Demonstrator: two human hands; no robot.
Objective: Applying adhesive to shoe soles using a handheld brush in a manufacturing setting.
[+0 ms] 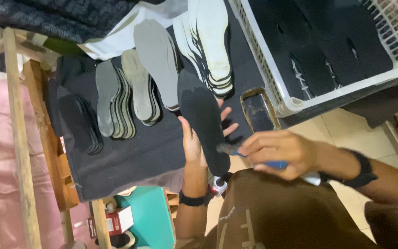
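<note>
Left hand (194, 140): lying under a black insole (203, 122) and supporting it from below, thumb curling over the near edge, fingers spreading out past the far edge. A dark band is sitting on that wrist.

Right hand (277, 152): fingers closing together around a blue-handled brush (254, 161), the dark bristle end touching the heel part of the black insole. A black wristband is wrapping this wrist.

Black insole: being held just above the near edge of a dark work surface (130, 157), toe pointing away from the person, heel toward the body.

Small rectangular tin (259, 110): sitting just beside the right hand, holding a dark glossy content; what it is cannot be told.

Stacks lying on the work surface beyond the hands: white insoles (213, 41) fanning out nearest the crate; grey insoles (155, 60) beside them; a further grey stack (114, 106); black insoles (79, 122) lying farthest to the side.

White plastic crate (328, 90): standing next to the tin, holding black sheet pieces (328, 41).

Wooden frame (19, 138): running along the far side of the work surface.
</note>
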